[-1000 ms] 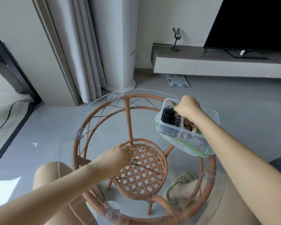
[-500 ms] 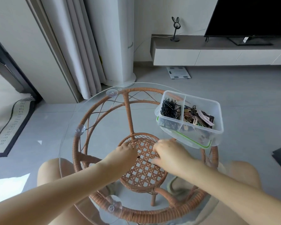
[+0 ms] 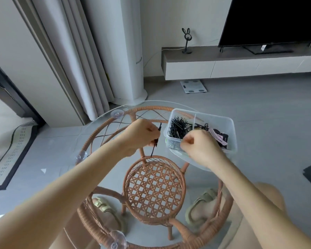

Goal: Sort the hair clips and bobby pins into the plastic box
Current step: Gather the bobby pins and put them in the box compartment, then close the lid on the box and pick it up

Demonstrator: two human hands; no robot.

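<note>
Glass-topped wicker bench (image 3: 147, 107). Plastic box (image 3: 231, 133) sits at its far right, in two compartments: black bobby pins (image 3: 180, 126) in the left one, hair clips (image 3: 220, 137) in the right. Left grip (image 3: 144, 133) pinches a few held pins (image 3: 155, 142), just left of the box. Right grip (image 3: 199, 146) is curled over the box's near wall; contents unclear.

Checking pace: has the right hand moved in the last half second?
Yes. The right hand has gone from above the woven shelf up to the plastic box, at its near wall.
</note>
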